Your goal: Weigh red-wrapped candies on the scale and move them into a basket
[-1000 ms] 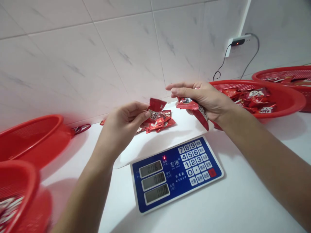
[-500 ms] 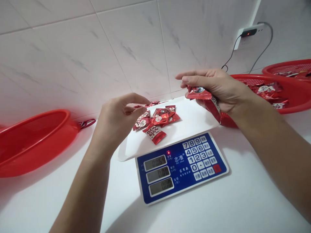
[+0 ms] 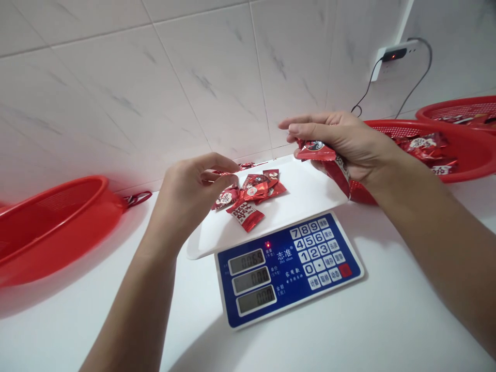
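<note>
A blue-faced electronic scale (image 3: pixel 289 266) stands on the white counter, and several red candy packets (image 3: pixel 251 194) lie on its white pan (image 3: pixel 310 194). My left hand (image 3: pixel 191 194) hovers over the pan's left side, fingers curled with thumb and forefinger close together; nothing shows between them. Above the pan's right corner, my right hand (image 3: pixel 343 142) is closed on a bunch of red candy packets (image 3: pixel 323 155), forefinger stretched out to the left.
A red basket (image 3: pixel 50 227) sits at the left. Behind my right arm a red basket (image 3: pixel 470 157) holds more red packets, with another red basket (image 3: pixel 461 109) behind it. A wall socket (image 3: pixel 393 54) with a black cable is on the tiled wall.
One second ago my left hand pinched a red packet; that packet now lies on the scale pan and the hand holds nothing. My right hand has kept its bunch.
</note>
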